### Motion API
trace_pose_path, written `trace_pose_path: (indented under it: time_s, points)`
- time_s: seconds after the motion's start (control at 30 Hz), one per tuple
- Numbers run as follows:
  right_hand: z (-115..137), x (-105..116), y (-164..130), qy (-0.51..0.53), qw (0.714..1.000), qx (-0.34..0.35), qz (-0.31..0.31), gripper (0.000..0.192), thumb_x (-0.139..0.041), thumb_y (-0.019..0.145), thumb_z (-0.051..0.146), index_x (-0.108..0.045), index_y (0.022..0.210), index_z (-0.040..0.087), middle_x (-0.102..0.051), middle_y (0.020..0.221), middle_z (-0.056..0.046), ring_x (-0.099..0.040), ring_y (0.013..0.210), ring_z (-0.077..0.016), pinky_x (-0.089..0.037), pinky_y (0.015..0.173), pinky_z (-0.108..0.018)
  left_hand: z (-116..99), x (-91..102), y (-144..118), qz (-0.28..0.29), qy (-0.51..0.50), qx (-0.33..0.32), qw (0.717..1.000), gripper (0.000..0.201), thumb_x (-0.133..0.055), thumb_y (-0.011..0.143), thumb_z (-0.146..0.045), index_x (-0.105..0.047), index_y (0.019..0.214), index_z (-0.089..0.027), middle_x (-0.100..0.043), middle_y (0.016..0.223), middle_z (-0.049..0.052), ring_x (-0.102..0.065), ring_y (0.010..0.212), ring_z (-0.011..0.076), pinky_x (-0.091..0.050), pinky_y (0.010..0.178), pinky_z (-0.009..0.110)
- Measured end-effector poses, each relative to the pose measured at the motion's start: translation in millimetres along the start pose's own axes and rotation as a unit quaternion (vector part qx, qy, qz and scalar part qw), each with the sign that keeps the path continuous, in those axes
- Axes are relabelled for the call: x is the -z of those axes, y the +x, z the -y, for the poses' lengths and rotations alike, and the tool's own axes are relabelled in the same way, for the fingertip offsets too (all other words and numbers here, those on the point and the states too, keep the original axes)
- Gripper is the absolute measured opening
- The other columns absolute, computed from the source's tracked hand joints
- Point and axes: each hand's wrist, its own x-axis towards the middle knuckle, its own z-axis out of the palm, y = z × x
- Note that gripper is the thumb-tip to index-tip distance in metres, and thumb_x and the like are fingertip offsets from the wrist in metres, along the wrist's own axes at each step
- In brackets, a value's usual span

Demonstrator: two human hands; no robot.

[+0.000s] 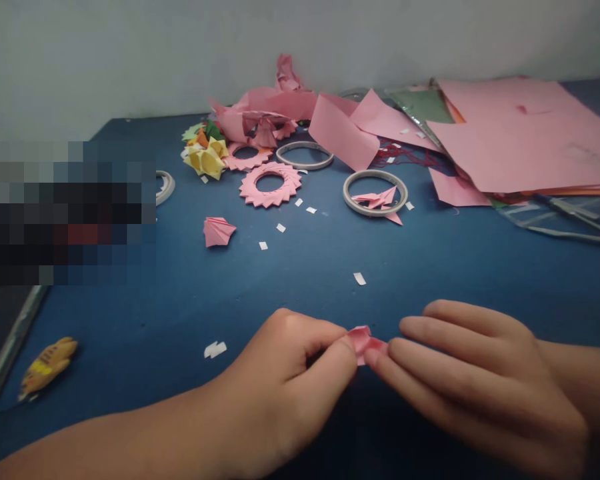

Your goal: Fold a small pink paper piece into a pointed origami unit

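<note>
Left hand: my forearm enters from the lower left, bare, lying low; fingers curled inward, thumb and forefinger pressed together in a pinch at the tips. Right hand: my forearm enters from the right edge, bare; palm down, fingers extended and close together, pointing left, tips meeting those of my left hand. Both hands low, near the bottom centre.

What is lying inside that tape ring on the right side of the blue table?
Inside the tape ring lies a small folded pink paper piece, with one pointed tip poking out over the rim. Blue table shows around it. Whatever is beneath the paper is covered.
</note>
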Motion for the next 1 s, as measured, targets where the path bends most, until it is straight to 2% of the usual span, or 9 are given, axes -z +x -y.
trace_pose_path:
  time_s: [0.13, 0.27, 0.47, 0.53, 0.6, 0.73, 0.83, 0.93, 1.0]
  points:
    - [3, -4, -4, -0.070, 0.996, 0.053, -0.025, 0.027, -0.069, 0.119, 0.021, -0.094, 0.110, 0.028, -0.086, 0.118, -0.002, -0.074, 0.090, -0.0201, -0.051, 0.057, -0.046, 2, -0.1, -3, 0.017, -0.025, 0.009, 1.000, 0.055, -0.041, 0.107, -0.058, -0.042, 0.062, -0.026, -0.043, 0.052, -0.006, -0.040, 0.052, 0.0121, -0.030, 0.052, 0.030]
    - [15, 2, -9, -0.103, 0.993, -0.046, 0.014, 0.022, -0.070, 0.122, 0.034, -0.089, 0.132, 0.031, -0.087, 0.110, -0.001, -0.078, 0.095, -0.0216, -0.061, 0.073, -0.044, 1, 2.7, -4, 0.043, -0.043, 0.057, 0.997, 0.057, -0.041, 0.107, -0.067, -0.060, 0.072, -0.025, -0.044, 0.053, -0.007, -0.042, 0.054, 0.0128, -0.032, 0.052, 0.028]
    - [14, 10, -13, -0.093, 0.992, -0.076, 0.043, 0.031, -0.057, 0.127, 0.032, -0.084, 0.142, 0.029, -0.089, 0.110, -0.001, -0.080, 0.102, -0.0236, -0.061, 0.084, -0.048, -3, 5.9, -3, 0.051, -0.011, 0.068, 0.996, 0.058, -0.032, 0.103, -0.068, -0.056, 0.071, -0.026, -0.042, 0.052, -0.006, -0.040, 0.052, 0.0130, -0.030, 0.050, 0.028]
    - [6, 7, -11, -0.093, 0.994, -0.051, 0.037, 0.031, -0.058, 0.126, 0.032, -0.086, 0.140, 0.028, -0.088, 0.110, 0.000, -0.079, 0.100, -0.0216, -0.060, 0.079, -0.047, 1, 3.9, -5, 0.035, 0.034, 0.041, 0.998, 0.055, -0.033, 0.107, -0.062, -0.047, 0.067, -0.026, -0.040, 0.054, -0.006, -0.039, 0.053, 0.0124, -0.031, 0.050, 0.028]
    - [-2, 2, -9, -0.072, 0.997, -0.003, 0.027, 0.031, -0.057, 0.125, 0.028, -0.088, 0.132, 0.026, -0.087, 0.112, 0.001, -0.076, 0.099, -0.0177, -0.058, 0.072, -0.044, 7, 0.0, -8, -0.031, 0.151, -0.054, 0.987, 0.052, -0.038, 0.114, -0.045, -0.045, 0.067, -0.024, -0.044, 0.057, -0.007, -0.042, 0.052, 0.0102, -0.033, 0.051, 0.027]
    - [-15, 0, 4, -0.027, 0.999, 0.032, 0.022, 0.058, -0.035, 0.126, 0.013, -0.090, 0.114, 0.026, -0.087, 0.116, -0.001, -0.076, 0.104, -0.0156, -0.059, 0.077, -0.039, 22, 1.1, -8, -0.218, 0.418, -0.259, 0.843, 0.056, -0.037, 0.123, -0.020, -0.050, 0.069, -0.024, -0.050, 0.055, -0.009, -0.048, 0.044, 0.0071, -0.037, 0.049, 0.027]
    - [-19, 5, 15, -0.033, 0.995, 0.061, 0.075, 0.064, -0.029, 0.125, 0.009, -0.092, 0.117, 0.023, -0.089, 0.115, -0.002, -0.078, 0.102, -0.0151, -0.061, 0.080, -0.037, 27, 26.6, -4, -0.305, 0.498, -0.267, 0.767, 0.057, -0.042, 0.125, -0.024, -0.056, 0.069, -0.025, -0.057, 0.058, -0.006, -0.055, 0.047, 0.0112, -0.042, 0.053, 0.032]
    - [-23, 10, 21, -0.042, 0.991, 0.069, 0.104, 0.050, -0.043, 0.124, 0.011, -0.092, 0.121, 0.022, -0.090, 0.112, -0.001, -0.079, 0.097, -0.0151, -0.064, 0.079, -0.036, 29, 67.4, -3, -0.421, 0.566, -0.252, 0.663, 0.047, -0.052, 0.122, -0.025, -0.067, 0.077, -0.023, -0.070, 0.069, 0.003, -0.065, 0.061, 0.0208, -0.039, 0.059, 0.039]
    - [-27, 11, 23, -0.044, 0.991, 0.072, 0.104, 0.044, -0.048, 0.124, 0.014, -0.092, 0.124, 0.021, -0.091, 0.110, -0.001, -0.079, 0.093, -0.0154, -0.065, 0.077, -0.036, 31, 93.0, -1, -0.461, 0.589, -0.233, 0.622, 0.044, -0.053, 0.121, -0.024, -0.069, 0.080, -0.023, -0.068, 0.067, 0.003, -0.064, 0.065, 0.0249, -0.034, 0.059, 0.040]
